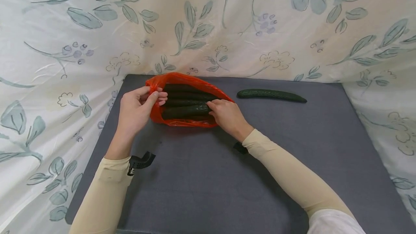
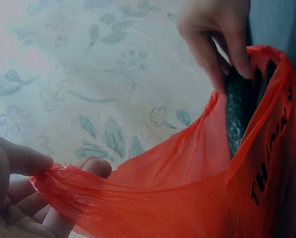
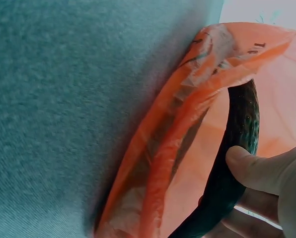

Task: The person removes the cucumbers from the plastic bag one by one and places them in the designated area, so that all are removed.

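An orange-red plastic bag point(image 1: 175, 78) lies with its mouth spread, several dark green cucumbers point(image 1: 182, 96) side by side inside it. At the left end of the mouth, my left hand point(image 1: 136, 111) pinches the bag's edge between thumb and fingers; the left wrist view shows the gathered plastic point(image 2: 68, 186) there. My right hand point(image 1: 230, 116) grips one end of a cucumber point(image 1: 186, 111) at the bag's right side, thumb on one side and fingers on the other. In the right wrist view this cucumber point(image 3: 241, 124) lies within the bag's opening.
One more cucumber point(image 1: 271, 95) lies on the grey table point(image 1: 208, 176), to the right of the bag. Floral cloth point(image 1: 208, 28) hangs behind the table and along both sides. Dark lettering point(image 2: 269, 158) is printed on the bag.
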`<act>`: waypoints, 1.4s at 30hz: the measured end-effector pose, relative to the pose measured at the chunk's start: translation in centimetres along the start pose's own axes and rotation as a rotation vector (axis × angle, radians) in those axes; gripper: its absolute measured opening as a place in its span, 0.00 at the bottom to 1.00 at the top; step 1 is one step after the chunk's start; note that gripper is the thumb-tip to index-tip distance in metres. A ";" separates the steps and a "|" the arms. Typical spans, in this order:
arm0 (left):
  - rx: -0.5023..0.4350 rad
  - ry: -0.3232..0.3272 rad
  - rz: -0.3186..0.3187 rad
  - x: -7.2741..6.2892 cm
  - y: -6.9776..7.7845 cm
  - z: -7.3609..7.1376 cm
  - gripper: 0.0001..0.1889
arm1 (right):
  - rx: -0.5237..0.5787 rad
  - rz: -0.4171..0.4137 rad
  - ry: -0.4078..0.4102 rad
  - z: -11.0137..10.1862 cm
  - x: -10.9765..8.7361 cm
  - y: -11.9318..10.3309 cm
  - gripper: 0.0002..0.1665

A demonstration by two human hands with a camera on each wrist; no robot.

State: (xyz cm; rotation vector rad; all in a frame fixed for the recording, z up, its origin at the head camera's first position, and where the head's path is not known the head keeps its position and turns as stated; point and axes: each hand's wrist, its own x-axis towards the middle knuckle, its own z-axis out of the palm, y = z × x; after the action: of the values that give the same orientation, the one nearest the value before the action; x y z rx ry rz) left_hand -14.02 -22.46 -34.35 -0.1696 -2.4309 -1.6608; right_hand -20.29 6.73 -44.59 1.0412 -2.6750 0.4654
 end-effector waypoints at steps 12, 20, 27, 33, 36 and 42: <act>-0.014 0.002 -0.006 -0.1 0.0 -0.2 0.15 | 0.017 0.005 0.070 -2.0 -0.1 0.5 0.21; -0.041 0.007 0.014 0.1 0.0 -0.3 0.14 | 0.053 0.015 0.106 -3.3 -0.9 1.0 0.24; -0.053 0.007 0.002 0.0 0.1 -0.3 0.14 | 0.074 0.035 0.134 -3.8 -1.9 2.2 0.25; -0.047 0.009 0.010 0.1 0.1 -0.4 0.14 | 0.125 0.040 0.183 -4.3 -2.7 3.4 0.24; -0.044 0.013 0.010 0.1 0.2 -0.4 0.15 | 0.137 0.047 0.184 -4.5 -3.1 4.0 0.23; -0.033 0.010 0.014 0.2 0.3 -0.4 0.15 | 0.136 0.058 0.187 -5.3 -4.0 5.3 0.25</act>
State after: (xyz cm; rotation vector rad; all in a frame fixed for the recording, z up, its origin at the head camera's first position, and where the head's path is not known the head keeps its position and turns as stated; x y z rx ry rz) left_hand -14.13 -22.75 -33.90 -0.1821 -2.3899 -1.6926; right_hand -20.52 14.86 -42.16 0.9078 -2.5423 0.7272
